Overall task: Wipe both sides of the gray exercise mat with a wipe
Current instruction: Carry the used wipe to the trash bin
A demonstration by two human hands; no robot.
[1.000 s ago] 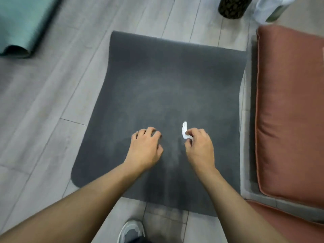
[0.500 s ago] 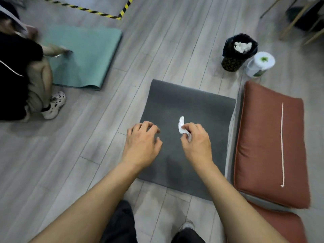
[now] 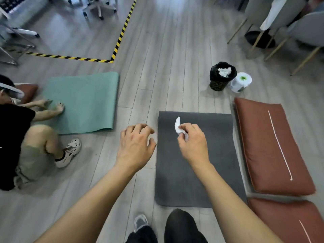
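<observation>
The gray exercise mat [image 3: 210,134] lies flat on the wooden floor in front of me. My right hand [image 3: 192,146] hovers above it and pinches a crumpled white wipe [image 3: 178,126] between thumb and fingers. My left hand [image 3: 135,146] hangs in the air over the floor just left of the mat's edge, fingers loosely curled and holding nothing. Neither hand touches the mat.
Two reddish-brown cushions [image 3: 273,146] lie along the mat's right side. A black bin [image 3: 221,76] with used wipes and a white wipe roll [image 3: 240,82] stand beyond it. At left a person [image 3: 21,137] kneels at a teal mat [image 3: 84,102]. Yellow-black floor tape [image 3: 121,35] and chairs are farther back.
My view has risen and pulled back from the mat, so more of the room shows. Both hands lifted off the mat; the left hand drifted left past its edge. The wipe stays pinched.
</observation>
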